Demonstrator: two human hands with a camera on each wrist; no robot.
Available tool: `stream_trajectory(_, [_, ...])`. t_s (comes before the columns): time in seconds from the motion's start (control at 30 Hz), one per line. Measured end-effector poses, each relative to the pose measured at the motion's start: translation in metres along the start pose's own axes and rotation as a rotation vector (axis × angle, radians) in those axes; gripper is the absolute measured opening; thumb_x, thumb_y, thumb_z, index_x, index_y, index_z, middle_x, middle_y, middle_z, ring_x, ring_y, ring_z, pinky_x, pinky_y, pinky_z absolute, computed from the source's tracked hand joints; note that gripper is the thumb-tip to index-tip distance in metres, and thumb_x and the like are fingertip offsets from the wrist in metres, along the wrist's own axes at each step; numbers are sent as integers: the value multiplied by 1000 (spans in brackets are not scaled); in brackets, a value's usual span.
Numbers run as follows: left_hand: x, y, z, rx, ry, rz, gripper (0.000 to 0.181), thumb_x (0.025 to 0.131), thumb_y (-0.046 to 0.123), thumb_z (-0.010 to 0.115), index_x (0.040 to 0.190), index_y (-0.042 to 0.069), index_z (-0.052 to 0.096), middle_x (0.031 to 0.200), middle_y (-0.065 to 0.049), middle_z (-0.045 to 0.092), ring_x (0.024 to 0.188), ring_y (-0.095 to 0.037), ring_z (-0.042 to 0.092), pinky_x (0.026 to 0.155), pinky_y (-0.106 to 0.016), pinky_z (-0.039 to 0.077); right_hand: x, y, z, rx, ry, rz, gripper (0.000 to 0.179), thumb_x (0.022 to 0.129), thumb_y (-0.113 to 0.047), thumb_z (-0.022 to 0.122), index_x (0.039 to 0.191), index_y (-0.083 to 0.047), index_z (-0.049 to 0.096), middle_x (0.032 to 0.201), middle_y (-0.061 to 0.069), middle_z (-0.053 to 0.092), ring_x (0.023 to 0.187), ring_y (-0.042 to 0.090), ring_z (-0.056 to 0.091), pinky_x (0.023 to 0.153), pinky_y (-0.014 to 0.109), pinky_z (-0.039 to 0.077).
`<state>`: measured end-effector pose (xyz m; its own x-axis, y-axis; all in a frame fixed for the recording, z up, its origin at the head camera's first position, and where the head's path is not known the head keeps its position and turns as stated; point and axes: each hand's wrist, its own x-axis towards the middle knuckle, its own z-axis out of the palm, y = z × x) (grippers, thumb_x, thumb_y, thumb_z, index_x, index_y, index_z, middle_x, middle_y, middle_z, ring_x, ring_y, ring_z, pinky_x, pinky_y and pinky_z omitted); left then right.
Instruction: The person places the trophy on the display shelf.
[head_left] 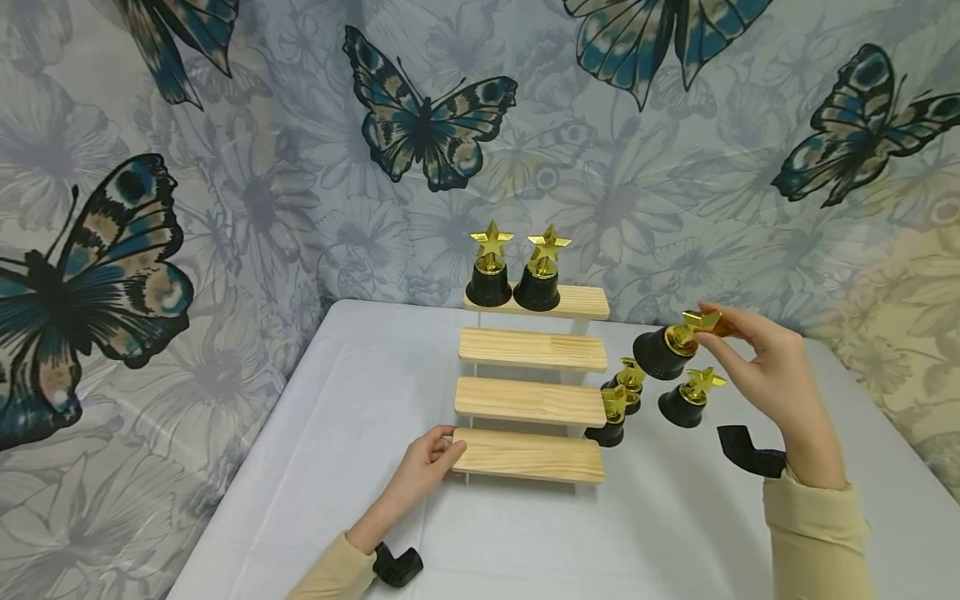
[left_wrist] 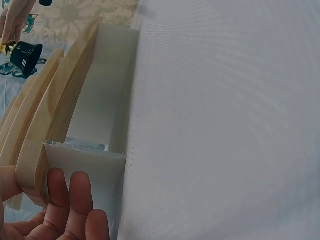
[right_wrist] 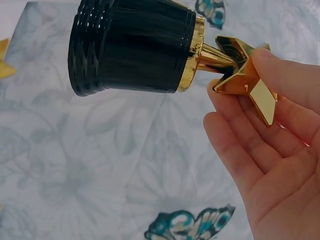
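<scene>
Your right hand [head_left: 768,367] pinches the tilted black-based trophy [head_left: 663,355] only by its star [right_wrist: 262,100], so it could swivel loose; your left hand [head_left: 422,468] grips the bottom shelf [head_left: 532,457].

Soft, even light fills the head view, yellowing at the right of the grey-blue floral backdrop [head_left: 637,200]; faint shadows spread over the white cloth-covered tabletop [head_left: 667,517]. Both wrist views are dimmer; the right catches glints on a shiny gold star [right_wrist: 242,80].
</scene>
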<state>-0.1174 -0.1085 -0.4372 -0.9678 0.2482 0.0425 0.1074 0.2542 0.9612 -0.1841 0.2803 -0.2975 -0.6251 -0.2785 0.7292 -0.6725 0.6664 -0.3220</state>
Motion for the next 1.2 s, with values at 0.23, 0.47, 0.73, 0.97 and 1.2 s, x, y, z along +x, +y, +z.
stream_trajectory(0.23, [0, 1, 1, -5, -5, -3, 39, 96, 11, 52, 123, -16, 45, 82, -11, 63, 67, -35, 60, 55, -24, 44, 22, -1, 8, 29, 11, -22, 49, 69, 19, 70, 115, 3, 64, 96, 7, 65, 87, -8, 53, 81, 9, 40])
stream_trajectory(0.47, [0, -1, 1, -6, -11, 4, 38, 96, 12, 52, 122, -15, 45, 81, -9, 62, 69, -37, 61, 59, -36, 49, 46, -6, 12, 65, 22, -40, 45, 73, 17, 69, 116, 3, 63, 98, 17, 65, 90, -7, 54, 82, 11, 41])
stream_trajectory(0.73, [0, 0, 0, 2, -9, -2, 39, 96, 12, 52, 123, -15, 45, 77, -6, 60, 60, -27, 55, 53, -21, 41, 71, -9, 20, 91, -7, -66, 44, 76, 14, 68, 117, 2, 62, 101, 18, 65, 91, -8, 53, 82, 11, 41])
stream_trajectory(0.97, [0, 1, 0, 8, -14, 0, 39, 96, 13, 52, 123, -15, 45, 76, -5, 58, 55, -9, 43, 52, -20, 38, 87, -8, 32, 121, -43, -41, 40, 80, 10, 67, 119, 2, 61, 103, 17, 65, 87, -8, 53, 80, 11, 41])
stream_trajectory(1.2, [0, 0, 0, 3, -7, -2, 38, 96, 12, 52, 123, -15, 45, 77, -6, 59, 56, -15, 48, 52, -20, 39, 98, -4, 45, 128, -107, -3, 37, 85, 2, 64, 122, 2, 59, 99, 14, 64, 83, -5, 51, 80, 11, 41])
